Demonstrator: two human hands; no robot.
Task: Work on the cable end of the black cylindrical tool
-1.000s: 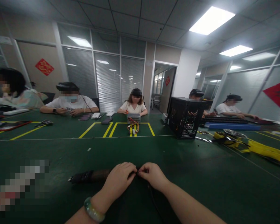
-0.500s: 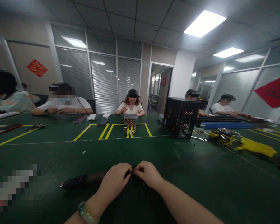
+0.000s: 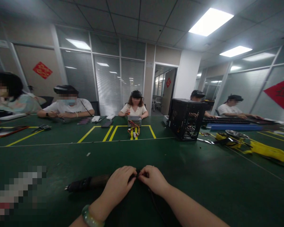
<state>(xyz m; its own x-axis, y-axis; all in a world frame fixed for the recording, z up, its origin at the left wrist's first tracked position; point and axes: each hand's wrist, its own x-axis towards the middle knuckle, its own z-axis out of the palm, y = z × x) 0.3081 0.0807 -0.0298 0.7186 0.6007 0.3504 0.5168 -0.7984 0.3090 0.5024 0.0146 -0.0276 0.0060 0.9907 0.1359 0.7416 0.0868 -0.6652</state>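
A dark electric screwdriver (image 3: 90, 183) lies on the green tabletop, its metal tip pointing left. Over its rear end rests my left hand (image 3: 120, 181), fingers bent and closed at the tail. My right hand (image 3: 152, 178) pinches close beside it, thumb and forefinger on the black cord (image 3: 153, 201) where it meets the tool. Both hands' fingertips nearly touch, and the small part between them is mostly hidden. From there the cord runs down toward the table's near edge.
Across the green table (image 3: 61, 160) stand a black computer case (image 3: 186, 119) and a grey power supply (image 3: 134, 121) with coloured wires. Yellow straps (image 3: 267, 149) and a metal bowl (image 3: 236, 135) lie at right. Pliers (image 3: 44, 127) lie at left. Several people sit opposite.
The view has shifted slightly, so everything appears a little further right. My hands keep nearly the same hold at the screwdriver's rear end.
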